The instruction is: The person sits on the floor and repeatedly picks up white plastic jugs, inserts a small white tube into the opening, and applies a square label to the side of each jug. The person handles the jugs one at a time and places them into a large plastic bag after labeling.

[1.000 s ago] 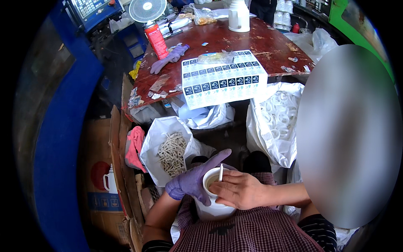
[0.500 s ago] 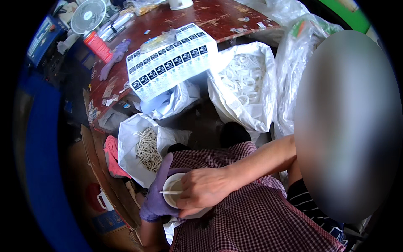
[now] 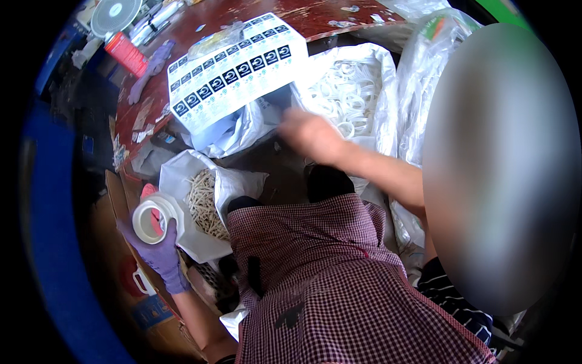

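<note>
My left hand (image 3: 156,253), in a purple glove, grips a short white hollow cylinder (image 3: 172,207), held out to the left beside a white bag (image 3: 176,173) of small pale sticks (image 3: 206,203). Pink cloth (image 3: 156,223) shows through the cylinder's opening. My bare right hand (image 3: 310,136) hangs above the gap in front of the table, close to a white sack (image 3: 388,121) filled with white plastic rings (image 3: 347,97). Motion smears its fingers, and I cannot see whether they hold anything.
A sheet of black-and-white printed labels (image 3: 239,85) lies at the edge of the worn red table (image 3: 200,30). Beyond it are a purple glove (image 3: 148,71), a red can (image 3: 126,53) and a fan (image 3: 115,15). Cardboard (image 3: 118,176) stands at the left, clear plastic wrap (image 3: 430,79) at the right.
My hands have parted from over my lap. The left has carried the cylinder left; the right has moved up and away towards the ring sack. The stick seen across the cylinder's opening no longer shows.
</note>
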The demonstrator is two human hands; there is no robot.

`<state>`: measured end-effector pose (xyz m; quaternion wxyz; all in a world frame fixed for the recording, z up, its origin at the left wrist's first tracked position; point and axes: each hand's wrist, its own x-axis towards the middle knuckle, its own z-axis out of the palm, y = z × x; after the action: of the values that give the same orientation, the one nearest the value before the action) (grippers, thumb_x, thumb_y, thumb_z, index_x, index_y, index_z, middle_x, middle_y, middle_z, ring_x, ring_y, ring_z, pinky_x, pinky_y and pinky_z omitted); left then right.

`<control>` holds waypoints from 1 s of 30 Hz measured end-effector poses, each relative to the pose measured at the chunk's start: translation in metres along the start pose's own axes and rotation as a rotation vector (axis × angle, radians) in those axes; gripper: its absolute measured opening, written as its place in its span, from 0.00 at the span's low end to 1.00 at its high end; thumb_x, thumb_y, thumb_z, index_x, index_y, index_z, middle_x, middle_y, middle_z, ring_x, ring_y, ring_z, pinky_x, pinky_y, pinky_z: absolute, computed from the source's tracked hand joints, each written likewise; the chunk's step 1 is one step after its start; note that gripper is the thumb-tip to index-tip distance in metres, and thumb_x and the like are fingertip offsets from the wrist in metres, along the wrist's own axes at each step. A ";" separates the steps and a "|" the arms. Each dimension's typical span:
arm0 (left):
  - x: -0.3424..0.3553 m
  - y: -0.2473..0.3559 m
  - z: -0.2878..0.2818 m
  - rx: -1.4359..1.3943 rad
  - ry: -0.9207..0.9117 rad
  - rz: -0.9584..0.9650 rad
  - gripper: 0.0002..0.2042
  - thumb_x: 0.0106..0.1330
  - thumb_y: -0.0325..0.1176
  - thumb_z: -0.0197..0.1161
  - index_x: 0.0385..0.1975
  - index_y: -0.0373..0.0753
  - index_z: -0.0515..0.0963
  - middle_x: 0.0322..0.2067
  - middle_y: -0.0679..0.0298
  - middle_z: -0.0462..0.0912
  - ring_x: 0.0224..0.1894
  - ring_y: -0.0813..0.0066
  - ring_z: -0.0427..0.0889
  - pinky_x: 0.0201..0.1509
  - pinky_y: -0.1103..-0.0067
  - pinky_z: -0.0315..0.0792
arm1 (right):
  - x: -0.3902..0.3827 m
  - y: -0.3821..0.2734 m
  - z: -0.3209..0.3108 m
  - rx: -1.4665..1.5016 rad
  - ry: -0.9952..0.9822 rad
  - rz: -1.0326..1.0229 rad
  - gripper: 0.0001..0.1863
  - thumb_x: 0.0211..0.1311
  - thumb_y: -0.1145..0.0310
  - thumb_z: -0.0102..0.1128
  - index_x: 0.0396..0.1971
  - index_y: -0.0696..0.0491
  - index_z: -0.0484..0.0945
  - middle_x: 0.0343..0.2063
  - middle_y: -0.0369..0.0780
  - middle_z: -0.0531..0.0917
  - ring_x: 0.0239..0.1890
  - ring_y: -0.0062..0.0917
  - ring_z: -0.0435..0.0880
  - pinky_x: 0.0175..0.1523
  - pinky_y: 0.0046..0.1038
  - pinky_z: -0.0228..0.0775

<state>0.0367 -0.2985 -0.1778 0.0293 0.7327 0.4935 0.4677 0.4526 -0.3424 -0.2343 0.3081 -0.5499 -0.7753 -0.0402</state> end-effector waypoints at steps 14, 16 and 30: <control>-0.040 0.099 0.064 -0.453 -0.342 -0.039 0.49 0.40 0.29 0.80 0.62 0.27 0.55 0.47 0.54 0.76 0.51 0.61 0.78 0.57 0.69 0.72 | -0.111 0.129 -0.049 0.075 -0.205 0.549 0.06 0.52 0.75 0.66 0.28 0.62 0.83 0.43 0.45 0.84 0.45 0.40 0.83 0.51 0.32 0.74; -0.057 0.096 0.080 -0.578 -0.340 -0.121 0.46 0.37 0.32 0.82 0.59 0.31 0.61 0.48 0.54 0.76 0.52 0.58 0.77 0.59 0.66 0.70 | -0.097 0.121 -0.058 0.081 -0.056 0.513 0.07 0.55 0.75 0.66 0.31 0.63 0.83 0.43 0.48 0.85 0.43 0.40 0.84 0.51 0.31 0.74; -0.074 0.100 0.094 -0.465 -0.509 -0.136 0.40 0.43 0.37 0.78 0.57 0.34 0.64 0.50 0.53 0.74 0.51 0.55 0.77 0.55 0.63 0.70 | -0.015 -0.136 0.010 0.349 0.000 -0.208 0.15 0.42 0.77 0.64 0.35 0.51 0.84 0.36 0.37 0.83 0.36 0.26 0.84 0.68 0.42 0.61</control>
<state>0.1673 -0.3659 -0.2286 0.3485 0.7649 0.3982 0.3672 0.3318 -0.4041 -0.2123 0.3926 -0.4052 -0.8232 0.0631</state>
